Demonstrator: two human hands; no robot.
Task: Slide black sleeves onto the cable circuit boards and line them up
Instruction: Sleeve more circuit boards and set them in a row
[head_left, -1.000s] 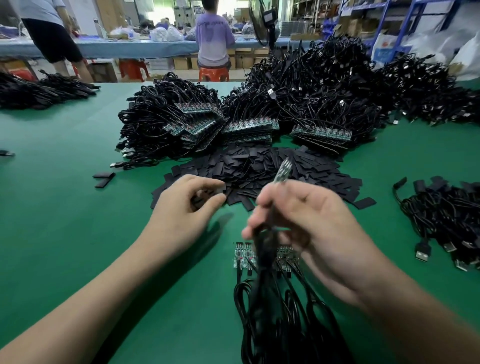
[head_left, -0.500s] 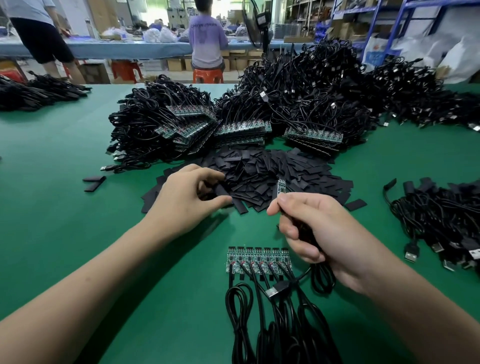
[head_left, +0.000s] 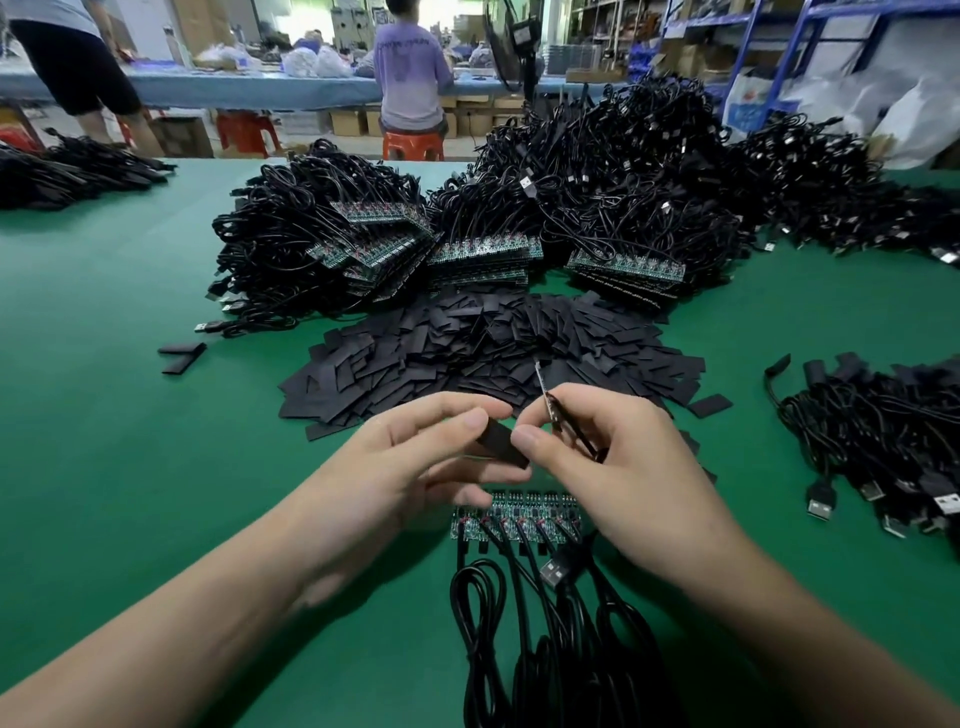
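A sleeve (head_left: 503, 444) is pinched by the left hand (head_left: 410, 467) above the bench (head_left: 130, 467). A board (head_left: 543, 387), seen edge-on, is gripped by the right hand (head_left: 623, 467), just beside the sleeve. A row of boards (head_left: 519, 514) is laid beneath.

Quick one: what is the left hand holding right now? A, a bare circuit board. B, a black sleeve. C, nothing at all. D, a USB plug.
B: the left hand pinches a black sleeve at its fingertips, while the right hand holds the circuit board on its cable.
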